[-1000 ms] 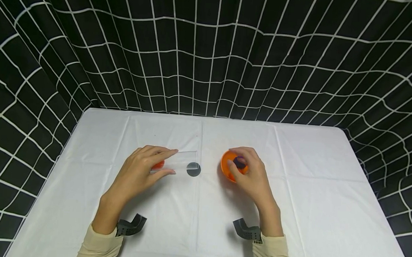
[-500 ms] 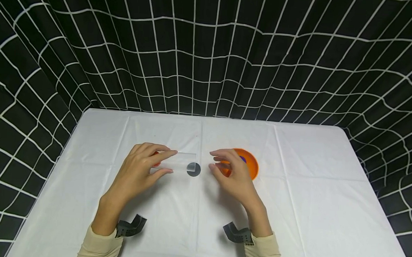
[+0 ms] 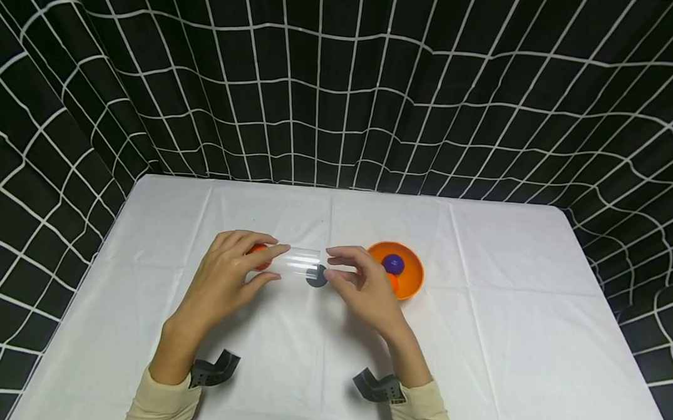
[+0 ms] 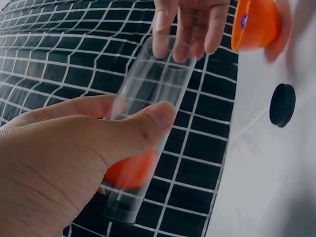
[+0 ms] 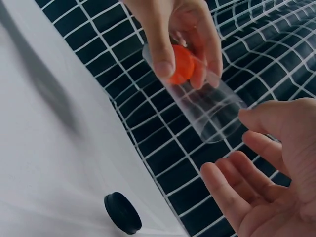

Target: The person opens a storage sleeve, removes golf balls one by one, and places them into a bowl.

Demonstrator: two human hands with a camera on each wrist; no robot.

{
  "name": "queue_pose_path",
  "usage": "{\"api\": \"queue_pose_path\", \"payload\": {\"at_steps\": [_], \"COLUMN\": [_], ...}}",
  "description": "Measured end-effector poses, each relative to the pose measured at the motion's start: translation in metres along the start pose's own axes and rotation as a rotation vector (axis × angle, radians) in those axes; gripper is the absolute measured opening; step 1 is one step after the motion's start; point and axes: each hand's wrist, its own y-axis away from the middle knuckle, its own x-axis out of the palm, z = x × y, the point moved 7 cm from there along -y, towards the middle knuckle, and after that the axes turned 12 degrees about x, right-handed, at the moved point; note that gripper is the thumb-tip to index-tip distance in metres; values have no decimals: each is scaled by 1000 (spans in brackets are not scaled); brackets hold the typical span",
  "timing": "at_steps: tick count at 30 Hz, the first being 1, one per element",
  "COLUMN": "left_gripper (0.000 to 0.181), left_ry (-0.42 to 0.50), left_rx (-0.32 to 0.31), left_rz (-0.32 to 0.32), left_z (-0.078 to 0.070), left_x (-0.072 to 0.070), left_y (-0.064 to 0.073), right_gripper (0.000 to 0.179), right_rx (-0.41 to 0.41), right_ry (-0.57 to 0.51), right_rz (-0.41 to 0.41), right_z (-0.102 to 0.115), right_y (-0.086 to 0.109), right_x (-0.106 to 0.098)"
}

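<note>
Above a white surface, the right hand has moved from the orange bowl to the mouth of a clear tube, its fingers spread, seemingly holding nothing, so the work seems centred there. Fingers of the left hand pinch it, an orange ball inside. A purple ball and second orange ball sit in the bowl; a black cap lies on the surface. Behind hangs a black white-gridded curtain

Glossy clear plastic tube, smooth plastic bowl, matt white tablecloth.
</note>
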Motion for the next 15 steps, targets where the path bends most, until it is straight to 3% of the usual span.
{"api": "queue_pose_path", "payload": {"at_steps": [10,15], "left_gripper": [47,48], "left_ry": [-9,-7], "left_rx": [-17,4], "left_rz": [-10,-20], "left_z": [1,1], "left_x": [-3,-4], "left_y": [0,0], "right_gripper": [38,39], "right_rx": [56,66], "right_ry": [-19,-24], "right_rz": [26,31], "right_z": [-3,-2], "right_y": [0,-1], "right_x": [2,5]}}
